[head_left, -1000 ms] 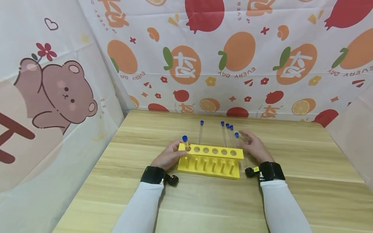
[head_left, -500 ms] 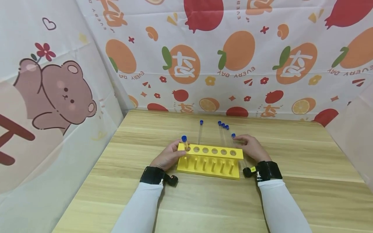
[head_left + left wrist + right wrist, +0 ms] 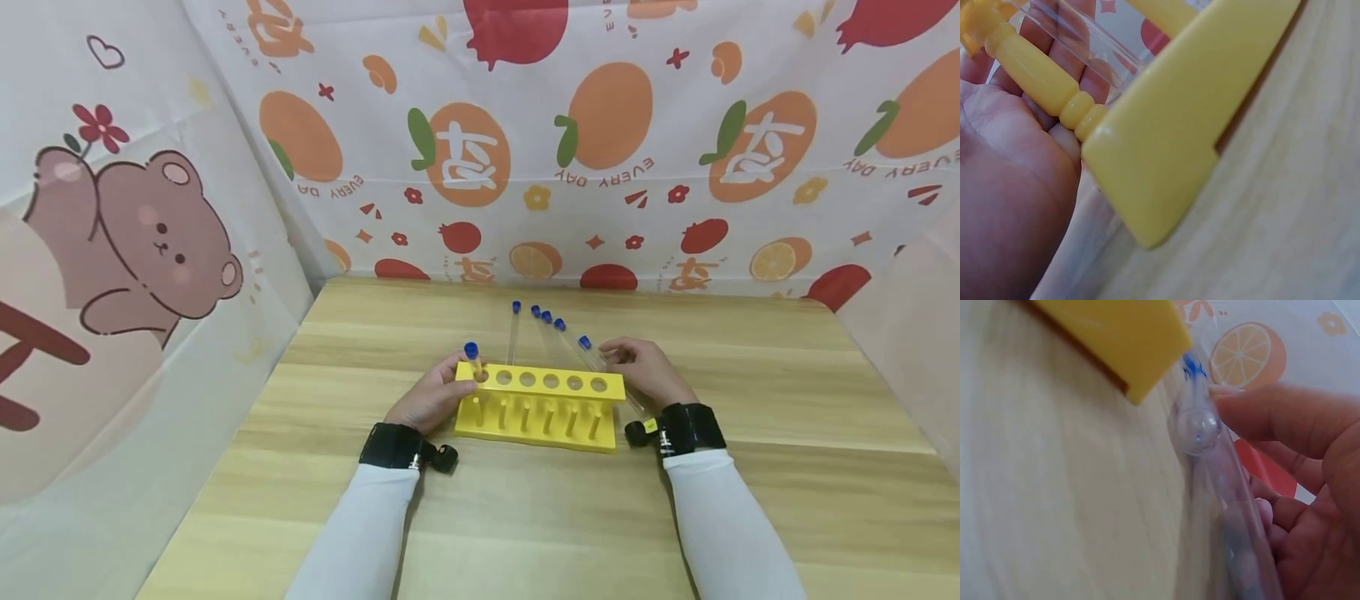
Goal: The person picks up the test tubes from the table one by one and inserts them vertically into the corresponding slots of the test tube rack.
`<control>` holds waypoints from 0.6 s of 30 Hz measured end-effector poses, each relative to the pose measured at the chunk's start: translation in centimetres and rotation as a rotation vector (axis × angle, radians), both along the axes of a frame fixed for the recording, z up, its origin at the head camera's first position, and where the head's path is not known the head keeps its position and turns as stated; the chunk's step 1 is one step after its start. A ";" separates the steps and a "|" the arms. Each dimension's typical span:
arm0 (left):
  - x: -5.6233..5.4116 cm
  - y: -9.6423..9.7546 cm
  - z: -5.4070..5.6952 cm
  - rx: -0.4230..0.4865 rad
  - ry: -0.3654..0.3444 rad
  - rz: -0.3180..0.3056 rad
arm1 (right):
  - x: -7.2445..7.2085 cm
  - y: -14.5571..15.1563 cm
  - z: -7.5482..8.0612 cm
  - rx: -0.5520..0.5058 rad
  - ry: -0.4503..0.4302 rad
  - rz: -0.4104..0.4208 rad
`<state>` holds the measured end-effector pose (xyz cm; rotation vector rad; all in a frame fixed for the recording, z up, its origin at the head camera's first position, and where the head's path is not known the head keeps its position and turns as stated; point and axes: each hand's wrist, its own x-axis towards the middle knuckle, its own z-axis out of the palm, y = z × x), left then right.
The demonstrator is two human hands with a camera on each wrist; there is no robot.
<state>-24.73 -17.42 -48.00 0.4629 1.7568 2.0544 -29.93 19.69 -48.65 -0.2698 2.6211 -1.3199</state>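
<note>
At its left end, the yellow test tube rack (image 3: 547,446) is gripped by my left hand (image 3: 431,396), thumb in front and fingers behind a post. In the left wrist view, those fingers curl behind the turned yellow post (image 3: 1038,75), near a clear tube. One blue-capped test tube (image 3: 472,354) stands in the leftmost hole. Beside the rack's right end, my right hand (image 3: 648,371) has thumb and fingers at a clear test tube (image 3: 594,358) that slants across the table; the right wrist view shows the thumb (image 3: 1260,415) against clear plastic. Its far fingers are partly hidden.
Behind the rack, a single blue-capped tube (image 3: 514,333) lies apart from three more tubes, whose caps (image 3: 547,317) sit close together. A patterned cloth (image 3: 607,208) hangs along the table's back edge. The wooden table (image 3: 540,525) extends in front of the rack.
My right hand has come to the rightmost tube, which now slants more, its cap shifted left. The three neighbouring caps have also moved left. My left hand keeps its hold on the rack.
</note>
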 end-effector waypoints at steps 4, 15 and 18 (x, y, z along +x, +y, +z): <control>-0.3 0.0 0.2 -0.002 0.007 0.014 | -0.2 -0.1 0.5 -0.006 0.007 0.004; -0.2 0.1 0.2 0.009 -0.010 0.022 | -0.1 -0.1 0.4 0.025 0.005 -0.001; -0.1 0.1 0.0 0.017 -0.014 0.020 | -0.1 -0.2 0.2 0.032 -0.004 -0.003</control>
